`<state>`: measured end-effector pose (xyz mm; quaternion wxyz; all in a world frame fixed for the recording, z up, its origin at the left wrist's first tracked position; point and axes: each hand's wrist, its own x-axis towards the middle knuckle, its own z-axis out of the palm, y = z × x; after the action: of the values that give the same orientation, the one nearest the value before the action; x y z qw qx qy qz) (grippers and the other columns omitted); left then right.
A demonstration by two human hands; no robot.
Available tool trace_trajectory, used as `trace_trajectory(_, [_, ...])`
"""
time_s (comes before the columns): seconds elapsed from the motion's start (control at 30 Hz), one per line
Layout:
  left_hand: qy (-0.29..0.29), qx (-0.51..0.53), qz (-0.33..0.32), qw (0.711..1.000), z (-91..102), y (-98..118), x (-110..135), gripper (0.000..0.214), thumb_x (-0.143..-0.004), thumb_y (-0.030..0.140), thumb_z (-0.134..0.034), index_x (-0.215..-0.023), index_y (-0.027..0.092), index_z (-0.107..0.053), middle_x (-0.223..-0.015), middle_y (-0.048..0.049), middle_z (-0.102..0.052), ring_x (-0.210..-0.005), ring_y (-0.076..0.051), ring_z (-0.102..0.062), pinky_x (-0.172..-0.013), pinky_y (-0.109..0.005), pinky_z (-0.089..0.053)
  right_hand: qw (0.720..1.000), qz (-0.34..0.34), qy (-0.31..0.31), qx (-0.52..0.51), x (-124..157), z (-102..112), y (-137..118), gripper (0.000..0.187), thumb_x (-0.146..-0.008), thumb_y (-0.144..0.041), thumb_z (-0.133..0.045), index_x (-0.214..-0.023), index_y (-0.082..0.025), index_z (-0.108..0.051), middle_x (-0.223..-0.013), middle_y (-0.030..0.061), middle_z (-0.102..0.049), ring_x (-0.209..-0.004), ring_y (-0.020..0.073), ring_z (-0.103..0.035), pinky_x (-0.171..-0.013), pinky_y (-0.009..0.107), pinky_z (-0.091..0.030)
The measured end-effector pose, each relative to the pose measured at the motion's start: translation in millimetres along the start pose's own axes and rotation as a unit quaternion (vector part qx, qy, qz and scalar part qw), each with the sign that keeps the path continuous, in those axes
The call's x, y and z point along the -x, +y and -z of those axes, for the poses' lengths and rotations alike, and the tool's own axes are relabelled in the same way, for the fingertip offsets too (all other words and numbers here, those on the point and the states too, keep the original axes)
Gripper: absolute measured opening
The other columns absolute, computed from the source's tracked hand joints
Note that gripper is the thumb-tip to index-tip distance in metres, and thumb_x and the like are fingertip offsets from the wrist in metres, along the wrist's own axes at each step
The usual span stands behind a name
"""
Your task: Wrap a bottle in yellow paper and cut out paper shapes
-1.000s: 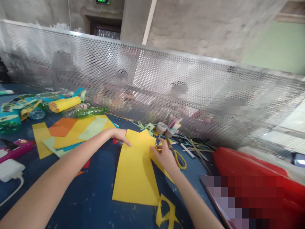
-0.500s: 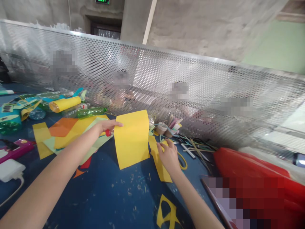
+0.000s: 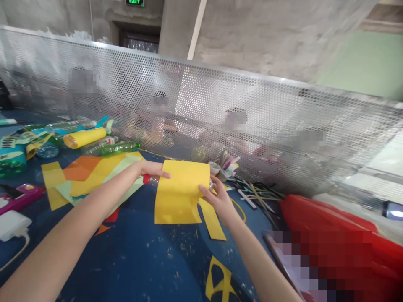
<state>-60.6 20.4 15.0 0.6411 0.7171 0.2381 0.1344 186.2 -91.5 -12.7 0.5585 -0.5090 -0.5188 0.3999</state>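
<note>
A yellow paper sheet [image 3: 181, 195] is draped over a clear plastic bottle [image 3: 153, 180] lying sideways, its red cap showing at the left. My left hand [image 3: 153, 168] grips the sheet's upper left corner, thumb on top, against the bottle; its other fingers are hidden. At the opposite edge, my right hand [image 3: 219, 200] closes round the paper and the bottle's base. The sheet's lower part hangs toward me. Just below my right hand lies a yellow paper strip [image 3: 213, 220], and nearer to me a yellow cut-out scrap [image 3: 220, 280].
Left on the blue table [image 3: 138, 260] are paper sheets [image 3: 82, 167], several decorated bottles [image 3: 86, 137] and a pink power strip [image 3: 22, 197]. Thin strips [image 3: 255, 193] and a red bag [image 3: 317, 218] lie right. A perforated metal screen [image 3: 195, 96] spans the back, people beyond it.
My right hand has moved left and up from the yellow strip to the sheet and bottle base. The sheet has shifted right and now bends over the bottle.
</note>
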Motion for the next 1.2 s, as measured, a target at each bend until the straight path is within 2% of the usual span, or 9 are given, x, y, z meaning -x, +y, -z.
trace_trajectory(0.27, [-0.009,-0.02,-0.032,0.999,-2.8,13,5,0.051,-0.064,0.057,-0.069,-0.102,0.024,-0.062,-0.094,0.0002,-0.068,-0.09,-0.018,-0.06,-0.079,-0.026,-0.043,0.997,0.019,-0.006,-0.081,-6,20,-10,0.058,-0.062,-0.037,-0.078,-0.116,-0.032,-0.055,-0.118,0.0026,-0.062,-0.098,0.0231,-0.063,-0.078,0.034,-0.054])
trace_trajectory(0.43, [0.069,-0.091,0.024,0.993,-16.7,27,5,0.044,-0.067,0.058,-0.066,-0.091,0.021,-0.062,-0.086,-0.002,-0.067,-0.082,-0.02,-0.06,-0.069,-0.026,-0.044,0.995,0.036,-0.008,-0.09,-6,23,-15,0.063,-0.063,-0.033,-0.078,-0.12,-0.031,-0.053,-0.121,0.003,-0.06,-0.1,0.0227,-0.062,-0.081,0.034,-0.052])
trace_trajectory(0.53, [0.115,-0.095,0.017,0.989,-27.5,32,3,0.044,-0.07,0.056,-0.064,-0.096,0.021,-0.062,-0.1,-0.0034,-0.067,-0.091,-0.021,-0.059,-0.074,-0.027,-0.044,0.996,0.062,0.003,-0.069,-8,27,-17,0.062,-0.064,-0.037,-0.076,-0.121,-0.032,-0.051,-0.116,0.003,-0.062,-0.098,0.0224,-0.062,-0.08,0.035,-0.051])
trace_trajectory(0.63, [0.126,-0.067,-0.031,0.989,-38.9,36,0,0.044,-0.076,0.054,-0.058,-0.106,0.022,-0.06,-0.114,-0.0043,-0.063,-0.101,-0.02,-0.057,-0.081,-0.026,-0.044,0.983,0.132,0.127,0.02,-8,31,-20,0.06,-0.063,-0.044,-0.075,-0.115,-0.029,-0.05,-0.106,0.0029,-0.062,-0.094,0.0204,-0.06,-0.079,0.035,-0.049])
trace_trajectory(0.7, [0.133,-0.074,-0.061,0.986,-46.4,39,-2,0.045,-0.08,0.053,-0.053,-0.112,0.022,-0.058,-0.115,-0.0051,-0.063,-0.1,-0.02,-0.058,-0.081,-0.026,-0.045,0.942,0.186,0.249,0.126,-6,32,-25,0.051,-0.06,-0.048,-0.076,-0.1,-0.024,-0.054,-0.092,0.0021,-0.061,-0.084,0.0187,-0.059,-0.075,0.033,-0.048])
trace_trajectory(0.77, [0.148,-0.113,-0.091,0.978,-54.2,41,-5,0.045,-0.083,0.052,-0.048,-0.116,0.021,-0.056,-0.112,-0.0061,-0.064,-0.098,-0.021,-0.059,-0.079,-0.028,-0.046,0.911,0.197,0.289,0.218,-2,31,-30,0.038,-0.063,-0.052,-0.072,-0.079,-0.021,-0.057,-0.072,0.0004,-0.059,-0.067,0.0168,-0.055,-0.069,0.033,-0.048])
trace_trajectory(0.87, [0.176,-0.159,-0.143,0.961,-67.3,42,-8,0.048,-0.086,0.05,-0.046,-0.122,0.018,-0.051,-0.109,-0.0082,-0.065,-0.1,-0.023,-0.058,-0.081,-0.03,-0.046,0.951,0.138,0.186,0.202,2,26,-36,0.042,-0.072,-0.061,-0.06,-0.065,-0.02,-0.06,-0.06,0.0033,-0.061,-0.059,0.0184,-0.057,-0.065,0.035,-0.05])
trace_trajectory(0.97, [0.197,-0.181,-0.201,0.942,-81.0,44,-10,0.051,-0.087,0.049,-0.046,-0.127,0.016,-0.047,-0.114,-0.0104,-0.062,-0.103,-0.025,-0.058,-0.084,-0.034,-0.046,0.988,0.09,0.109,0.053,2,17,-36,0.046,-0.073,-0.063,-0.058,-0.081,-0.018,-0.066,-0.081,0.0081,-0.07,-0.079,0.0239,-0.065,-0.076,0.039,-0.053])
trace_trajectory(1.2, [0.253,-0.308,-0.307,0.864,-101.0,47,-7,0.059,-0.086,0.043,-0.052,-0.137,0.02,-0.036,-0.136,-0.0119,-0.046,-0.121,-0.029,-0.043,-0.102,-0.043,-0.035,0.981,0.14,0.047,-0.127,14,-2,-51,0.04,-0.08,-0.054,-0.056,-0.114,-0.032,-0.055,-0.119,0.0014,-0.062,-0.111,0.0215,-0.057,-0.093,0.04,-0.049])
